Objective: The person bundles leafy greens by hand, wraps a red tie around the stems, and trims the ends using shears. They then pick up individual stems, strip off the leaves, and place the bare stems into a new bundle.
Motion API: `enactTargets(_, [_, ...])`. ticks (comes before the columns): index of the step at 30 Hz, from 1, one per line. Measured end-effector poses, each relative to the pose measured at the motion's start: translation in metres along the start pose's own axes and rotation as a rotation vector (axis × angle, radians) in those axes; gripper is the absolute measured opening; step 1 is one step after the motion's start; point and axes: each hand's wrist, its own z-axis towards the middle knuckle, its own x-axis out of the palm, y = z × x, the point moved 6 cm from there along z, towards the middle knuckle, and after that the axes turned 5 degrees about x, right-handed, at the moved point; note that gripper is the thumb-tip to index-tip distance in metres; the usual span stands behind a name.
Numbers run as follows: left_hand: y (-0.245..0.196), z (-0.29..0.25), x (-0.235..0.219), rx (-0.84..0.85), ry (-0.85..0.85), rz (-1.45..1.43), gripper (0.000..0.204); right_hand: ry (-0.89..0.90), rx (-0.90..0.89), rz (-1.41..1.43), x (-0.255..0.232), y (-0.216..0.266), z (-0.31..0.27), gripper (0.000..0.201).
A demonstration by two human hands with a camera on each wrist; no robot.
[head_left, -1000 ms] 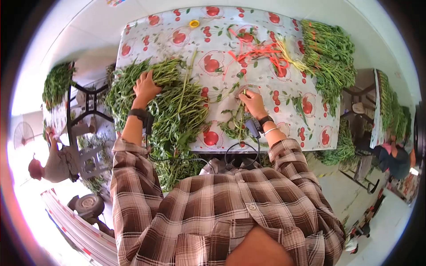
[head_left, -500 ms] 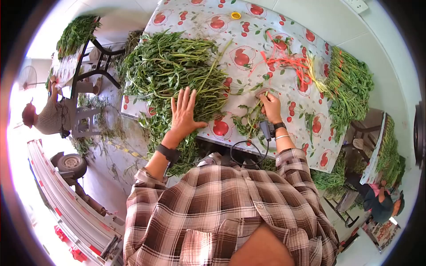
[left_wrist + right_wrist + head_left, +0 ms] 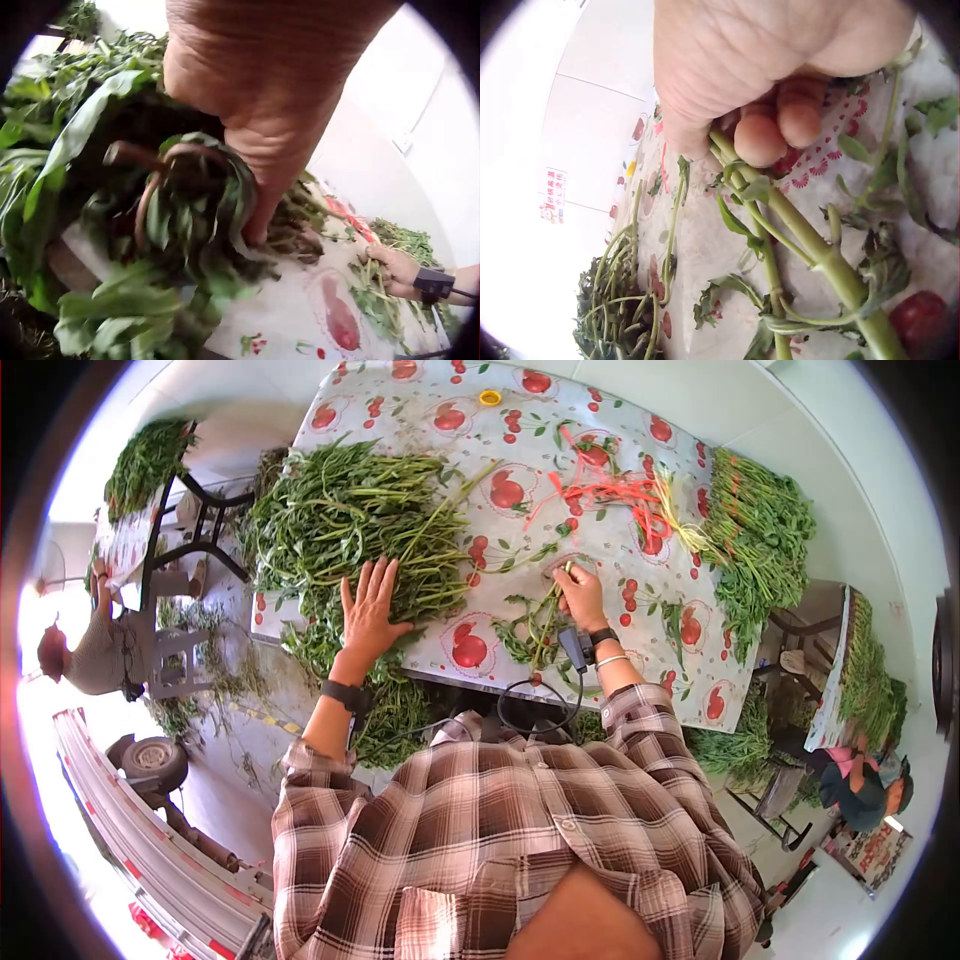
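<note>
Pinching stems (image 3: pixel 802 231), touching heaped greens (image 3: pixel 350 525)

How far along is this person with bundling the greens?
Apparently partway. The stack of greens at the table's right end, with orange bands showing, looks done. In hand: a few stems pinched by the right hand. Remaining: the big loose heap by the left hand; red strips lie unused.

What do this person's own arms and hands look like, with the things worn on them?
Both arms have plaid sleeves in brown and whitish tones. The left hand and right hand are gloveless. Each wrist has a dark band; the right band carries a dark box with a black cable, and a pale bangle sits beside it.
</note>
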Motion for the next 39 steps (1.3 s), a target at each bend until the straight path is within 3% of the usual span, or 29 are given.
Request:
enactTargets(2, [-0.015, 0.000, -0.016, 0.008, -0.008, 0.012, 0.104, 0.016, -0.005, -0.004, 0.000, -0.005, 0.003, 0.022])
enactTargets(4, [-0.033, 0.007, -0.042, 0.058, -0.128, -0.097, 0.090, 0.023, -0.003, 0.040, 0.001, -0.001, 0.000, 0.023])
enactTargets(5, [-0.046, 0.013, -0.060, 0.108, -0.248, -0.094, 0.066, 0.024, -0.002, 0.041, 0.002, 0.002, -0.001, 0.023])
enactTargets(6, [-0.050, 0.022, -0.059, 0.114, -0.248, -0.090, 0.066, 0.026, -0.001, 0.040, 0.002, 0.003, -0.002, 0.024])
enactTargets(9, [-0.059, 0.060, -0.064, 0.171, -0.399, -0.152, 0.039, 0.036, -0.006, 0.030, 0.002, 0.002, -0.002, 0.023])
enactTargets(16, [-0.046, 0.149, -0.008, 0.046, -0.266, -0.085, 0.036, 0.068, 0.010, 0.049, 0.001, 0.003, -0.004, 0.025])
enactTargets(18, [-0.041, 0.162, 0.010, -0.064, -0.001, 0.015, 0.031, 0.064, 0.006, 0.046, 0.001, 0.005, -0.004, 0.025])
enactTargets(20, [-0.039, 0.165, 0.010, -0.060, -0.058, 0.024, 0.030, 0.084, -0.011, 0.039, 0.001, 0.004, -0.003, 0.027])
enactTargets(23, [-0.039, 0.158, -0.006, -0.161, -0.215, -0.253, 0.027, 0.086, -0.013, 0.061, 0.000, 0.006, -0.003, 0.027])
enactTargets(26, [-0.054, 0.139, -0.027, -0.177, -0.279, -0.500, 0.030, 0.112, -0.006, 0.090, 0.002, 0.000, -0.001, 0.027])
enactTargets(27, [-0.063, 0.130, -0.032, -0.112, -0.357, -0.568, 0.025, 0.133, 0.002, 0.122, 0.002, -0.002, 0.001, 0.027])
enactTargets(28, [-0.071, 0.120, -0.034, -0.111, -0.355, -0.568, 0.025, 0.131, 0.004, 0.124, 0.001, 0.000, 0.002, 0.027])
enactTargets(30, [-0.088, 0.103, -0.026, -0.132, -0.247, -0.854, 0.022, 0.159, 0.165, 0.330, 0.002, -0.004, 0.004, 0.025])
enactTargets(32, [-0.102, 0.087, -0.012, -0.167, -0.221, -0.977, 0.021, 0.141, 0.191, 0.303, 0.002, 0.002, 0.007, 0.023])
enactTargets(33, [-0.109, 0.080, -0.004, -0.207, -0.201, -1.091, 0.020, 0.211, 0.155, 0.435, 0.008, 0.012, 0.007, 0.022])
enactTargets(39, [-0.139, 0.066, 0.004, -0.172, -0.156, -1.034, 0.019, 0.389, 0.168, 0.751, 0.027, 0.059, -0.014, 0.021])
